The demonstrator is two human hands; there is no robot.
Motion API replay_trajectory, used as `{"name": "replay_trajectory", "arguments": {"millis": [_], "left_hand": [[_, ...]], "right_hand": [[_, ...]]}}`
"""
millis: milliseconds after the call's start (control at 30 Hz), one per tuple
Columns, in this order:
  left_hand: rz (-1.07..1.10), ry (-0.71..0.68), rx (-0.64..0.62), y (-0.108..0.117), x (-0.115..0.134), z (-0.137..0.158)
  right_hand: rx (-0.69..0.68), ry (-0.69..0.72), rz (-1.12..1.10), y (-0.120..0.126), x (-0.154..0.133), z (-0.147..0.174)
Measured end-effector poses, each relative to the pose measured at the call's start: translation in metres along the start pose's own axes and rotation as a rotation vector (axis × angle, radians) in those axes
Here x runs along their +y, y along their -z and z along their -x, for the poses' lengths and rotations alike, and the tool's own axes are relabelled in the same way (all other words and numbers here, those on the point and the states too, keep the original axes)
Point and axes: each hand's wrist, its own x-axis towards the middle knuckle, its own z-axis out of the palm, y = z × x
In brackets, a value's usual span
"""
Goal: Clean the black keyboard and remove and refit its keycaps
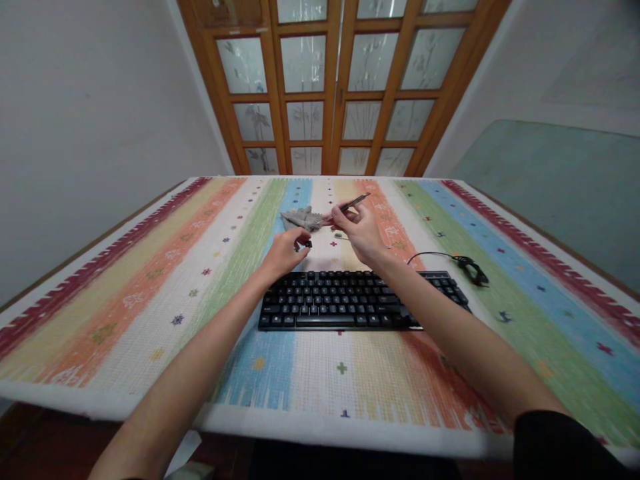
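Black plastic makes up the keyboard [330,300], which lies flat on a striped tablecloth [150,320], its long side facing the wearer. The right forearm crosses it and hides part of its right end; the left wrist comes close to its upper left corner. Beyond the keyboard, the left hand [287,252] pinches a small black piece [309,244] between thumb and finger; the fingertips cover some of it, and any marking is too small to read. The right hand [364,233] is closed around a slim metallic tool [357,200], gripped like a pen, its back end sticking up to the right. The tool's working tip is hard to make out against a crumpled grey cloth [300,218] just past the hands. Pale legends dot the keyboard's dark keys, too blurred to read. Its thin black cable [470,270] lies bundled at the right. Both arms are cut off by the lower part of the frame.
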Motion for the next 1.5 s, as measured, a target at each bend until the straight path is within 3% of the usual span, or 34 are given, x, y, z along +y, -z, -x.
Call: {"name": "replay_trajectory", "arguments": {"millis": [167, 433, 833, 1500], "left_hand": [[-0.223, -0.047, -0.135, -0.007, -0.012, -0.009], [-0.371, -0.018, -0.188, -0.014, -0.035, -0.015], [-0.264, 0.027, -0.157, -0.007, -0.05, -0.016], [-0.315, 0.022, -0.217, -0.003, -0.048, -0.011]], "right_hand": [[-0.058, 0.013, 0.064, 0.013, -0.012, 0.011], [-0.193, 0.041, 0.211, 0.021, -0.018, 0.036], [-0.302, 0.085, 0.391, 0.019, -0.008, 0.049], [-0.355, 0.032, 0.365, 0.013, 0.014, 0.056]]}}
